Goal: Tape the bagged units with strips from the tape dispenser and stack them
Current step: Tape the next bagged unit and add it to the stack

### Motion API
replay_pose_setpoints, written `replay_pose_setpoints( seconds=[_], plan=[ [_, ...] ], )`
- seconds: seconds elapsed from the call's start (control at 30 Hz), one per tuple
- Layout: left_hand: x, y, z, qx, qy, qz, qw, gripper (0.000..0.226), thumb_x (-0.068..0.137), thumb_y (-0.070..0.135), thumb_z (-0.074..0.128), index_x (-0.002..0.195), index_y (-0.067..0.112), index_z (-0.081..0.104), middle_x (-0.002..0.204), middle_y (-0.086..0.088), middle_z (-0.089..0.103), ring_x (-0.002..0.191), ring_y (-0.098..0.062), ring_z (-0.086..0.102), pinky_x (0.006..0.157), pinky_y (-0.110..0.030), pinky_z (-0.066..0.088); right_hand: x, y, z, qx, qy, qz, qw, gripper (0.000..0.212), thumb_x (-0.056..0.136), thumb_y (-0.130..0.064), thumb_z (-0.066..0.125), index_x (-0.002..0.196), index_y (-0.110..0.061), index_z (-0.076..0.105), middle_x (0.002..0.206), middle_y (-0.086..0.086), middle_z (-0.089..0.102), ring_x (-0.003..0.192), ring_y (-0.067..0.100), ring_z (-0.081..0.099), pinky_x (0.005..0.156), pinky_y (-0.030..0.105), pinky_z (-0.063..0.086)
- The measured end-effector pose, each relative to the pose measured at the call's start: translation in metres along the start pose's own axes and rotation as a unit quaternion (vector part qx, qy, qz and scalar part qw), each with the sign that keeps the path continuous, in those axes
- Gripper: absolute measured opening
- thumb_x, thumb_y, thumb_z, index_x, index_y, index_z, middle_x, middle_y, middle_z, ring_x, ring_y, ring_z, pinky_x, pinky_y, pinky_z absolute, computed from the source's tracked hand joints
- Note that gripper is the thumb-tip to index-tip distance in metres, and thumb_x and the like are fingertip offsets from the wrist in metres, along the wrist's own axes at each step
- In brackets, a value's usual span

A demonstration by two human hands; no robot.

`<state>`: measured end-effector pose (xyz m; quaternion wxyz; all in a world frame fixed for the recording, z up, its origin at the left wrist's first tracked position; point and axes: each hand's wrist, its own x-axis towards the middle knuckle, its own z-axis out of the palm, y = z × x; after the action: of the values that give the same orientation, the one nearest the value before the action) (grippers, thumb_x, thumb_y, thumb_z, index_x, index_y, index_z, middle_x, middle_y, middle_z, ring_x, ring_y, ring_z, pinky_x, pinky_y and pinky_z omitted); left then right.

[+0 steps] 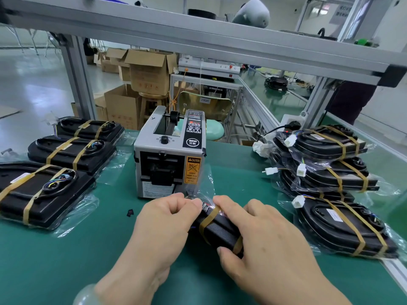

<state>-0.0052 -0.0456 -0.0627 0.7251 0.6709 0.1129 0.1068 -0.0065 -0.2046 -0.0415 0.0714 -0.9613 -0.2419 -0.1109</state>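
Observation:
A black bagged unit with tan tape bands lies between my hands, just in front of the grey tape dispenser. My left hand pinches the clear bag's end at the unit's far tip. My right hand grips the unit from the right, thumb under its near end. Three taped units lie in a row at the left. A stack of taped units sits at the right, with another unit in front of it.
The green mat covers the bench. A small black scrap lies left of my left hand. An aluminium frame post and shelf beam cross overhead. Cardboard boxes stand behind the bench. The bench edge runs along the right.

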Motion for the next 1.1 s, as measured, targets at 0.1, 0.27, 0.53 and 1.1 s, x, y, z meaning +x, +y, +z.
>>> replay_pose_setpoints(
  seconds=[0.1,0.27,0.53,1.1],
  plan=[
    [0.0,-0.001,0.0,0.005,0.003,0.0,1.0,0.021,0.082,0.019,0.067,0.063,0.018,0.076,0.084,0.017,0.07,0.11,0.012,0.05,0.076,-0.018,0.038,0.001,0.0,-0.001,0.0,-0.004,0.002,1.0,0.076,0.076,-0.06,0.048,0.128,-0.052,-0.007,0.097,-0.012,0.032,0.098,0.015,0.037,0.075,0.027,0.032],
    [-0.001,0.0,0.001,0.024,0.008,0.004,1.0,0.019,0.081,0.02,0.068,0.063,0.016,0.074,0.074,0.018,0.071,0.099,0.017,0.052,0.079,-0.02,0.042,0.001,0.0,-0.001,-0.002,-0.008,0.004,1.0,0.076,0.076,-0.06,0.047,0.129,-0.053,-0.006,0.097,-0.012,0.032,0.097,0.015,0.036,0.073,0.026,0.03],
    [-0.004,0.001,0.004,0.085,0.036,0.022,0.995,0.021,0.08,0.025,0.069,0.059,0.025,0.072,0.097,0.006,0.072,0.114,0.009,0.05,0.078,-0.007,0.032,0.001,0.001,-0.001,-0.006,-0.005,0.006,1.0,0.076,0.075,-0.06,0.048,0.129,-0.053,-0.005,0.096,-0.012,0.033,0.092,0.014,0.034,0.073,0.026,0.031],
    [-0.004,-0.01,0.011,0.188,0.103,0.099,0.972,0.008,0.068,0.041,0.072,0.063,0.037,0.069,0.08,0.029,0.057,0.088,0.027,0.046,0.067,0.01,0.025,0.002,0.001,-0.001,-0.009,-0.001,-0.002,1.0,0.075,0.075,-0.059,0.049,0.13,-0.052,-0.002,0.092,-0.012,0.032,0.087,0.014,0.03,0.073,0.027,0.033]
  ],
)
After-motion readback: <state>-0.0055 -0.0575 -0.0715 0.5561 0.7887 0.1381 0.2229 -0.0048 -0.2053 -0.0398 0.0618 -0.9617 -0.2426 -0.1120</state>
